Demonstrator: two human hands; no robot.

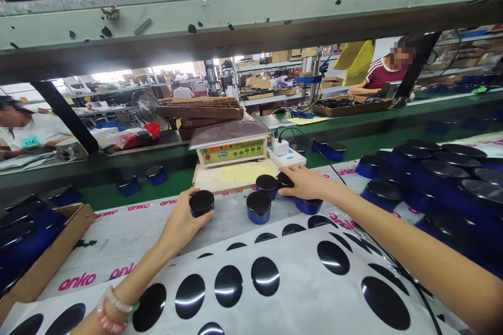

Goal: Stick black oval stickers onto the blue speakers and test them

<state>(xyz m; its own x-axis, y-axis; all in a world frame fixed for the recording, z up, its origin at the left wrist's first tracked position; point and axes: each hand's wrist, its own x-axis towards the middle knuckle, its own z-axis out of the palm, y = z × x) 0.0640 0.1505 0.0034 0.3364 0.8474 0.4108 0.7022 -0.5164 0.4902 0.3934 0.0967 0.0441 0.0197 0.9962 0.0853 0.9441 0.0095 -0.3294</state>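
My left hand [184, 222] is closed around a blue round jar with a glossy black top [201, 203], at the left of the work surface. To the right, my right hand [304, 183] has its fingers closed on another such jar [285, 180], partly hidden by the fingers. Two more black-topped jars, one in front [258, 208] and one behind [266, 186], stand between my hands. A further jar [308, 205] sits just below my right hand. Nearest me lies a white sheet [298, 293] bearing several shiny black discs.
A control box with lit red digits [231, 153] and a white power strip [288, 156] stand behind the jars. Many jars crowd the right [444, 178]; a cardboard box [51, 251] of them is at left. A metal beam [251, 10] crosses overhead. Co-workers sit beyond.
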